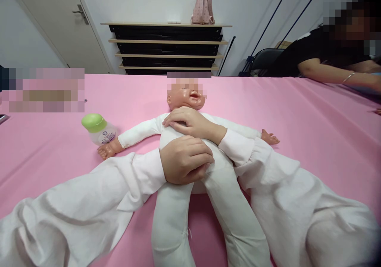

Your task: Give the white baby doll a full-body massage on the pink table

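A baby doll [175,215] with a white cloth body lies on its back, its head away from me and its legs toward me. My right hand [195,122] rests across the doll's chest, fingers stretched out toward the left. Just below it, my left hand [187,159] lies on the doll's lower belly. Its fingers are curled and close together, the thumb bent beneath them; whatever they may hold is hidden. The two hands are close together. By the doll's hand on the left stands a white bottle with a green cap [94,123], tilted in view.
A pink cloth [312,140] covers the table. At the right edge a person in a black top [309,52] leans over the table. Behind stand a shelf unit [166,41] with a pink backpack [203,6] on top, and a black chair [266,56]. A blurred patch covers the far left.
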